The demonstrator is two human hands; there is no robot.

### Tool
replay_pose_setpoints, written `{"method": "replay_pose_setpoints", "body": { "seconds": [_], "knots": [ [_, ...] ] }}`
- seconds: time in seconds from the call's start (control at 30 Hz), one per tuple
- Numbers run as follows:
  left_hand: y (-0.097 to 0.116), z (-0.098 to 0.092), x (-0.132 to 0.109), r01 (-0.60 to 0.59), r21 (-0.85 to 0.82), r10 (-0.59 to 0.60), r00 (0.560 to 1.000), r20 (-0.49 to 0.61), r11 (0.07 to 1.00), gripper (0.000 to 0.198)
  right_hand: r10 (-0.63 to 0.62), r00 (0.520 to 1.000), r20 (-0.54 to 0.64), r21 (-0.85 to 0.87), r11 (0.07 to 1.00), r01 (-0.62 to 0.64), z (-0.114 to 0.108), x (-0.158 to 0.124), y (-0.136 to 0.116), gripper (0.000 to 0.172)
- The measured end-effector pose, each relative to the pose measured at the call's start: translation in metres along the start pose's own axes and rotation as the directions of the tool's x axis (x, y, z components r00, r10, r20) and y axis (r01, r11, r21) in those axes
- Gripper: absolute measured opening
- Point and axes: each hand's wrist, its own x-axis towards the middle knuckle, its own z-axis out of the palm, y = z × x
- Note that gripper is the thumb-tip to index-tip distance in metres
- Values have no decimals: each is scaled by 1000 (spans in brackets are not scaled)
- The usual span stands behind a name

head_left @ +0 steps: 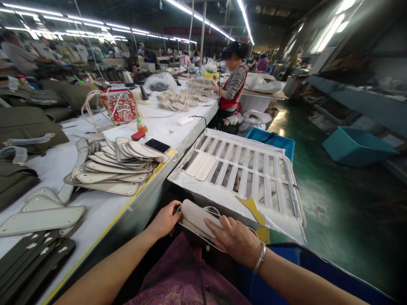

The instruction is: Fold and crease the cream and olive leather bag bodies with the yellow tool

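Note:
In front of my lap is a long beige panel (199, 217) with a rounded end, tilted above the inside of an open, shallow box-like holder (194, 233). My left hand (165, 218) is closed at the panel's left end, thumb and fingers pinched together. Across the right part of the panel lies my right hand (237, 238), its fingers curled over the surface and gripping it. A silver bangle circles that wrist. Just beyond is a white slotted rack (237, 169), where two beige pieces (201, 166) lie side by side. A yellow forked piece (252, 208) rests on its near edge.
On the left table, pale panels with metal eyelets (111, 167) are piled near a phone (158, 146), a glue bottle (140, 124) and a patterned bag (121, 106). Dark strips (34, 262) lie nearer. Ahead works a person in a red apron (233, 91). Blue bins (358, 145) stand right.

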Motion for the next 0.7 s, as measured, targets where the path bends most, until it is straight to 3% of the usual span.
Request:
{"method": "replay_pose_setpoints", "body": {
  "seconds": [0.17, 0.43, 0.6, 0.7],
  "knots": [
    [3, 0, 0, 60, -109, -58, 998, 25, 992, 27, -58, 994, 98, 100, 994, 48, 2, 2, 7, 65],
    [0, -4, 0, 73, -150, -61, 995, 83, 986, 40, -133, 972, 193, 230, 969, 87, 7, 9, 16, 71],
    [9, -11, 0, -60, 147, 52, 997, 57, 987, 45, -125, 954, 271, 248, 967, 56, 4, 16, 16, 65],
    [20, -18, 1, -173, 409, 171, 984, 43, 896, 53, -109, 942, 317, 276, 961, 18, 0, 21, 14, 64]
  ]
}}
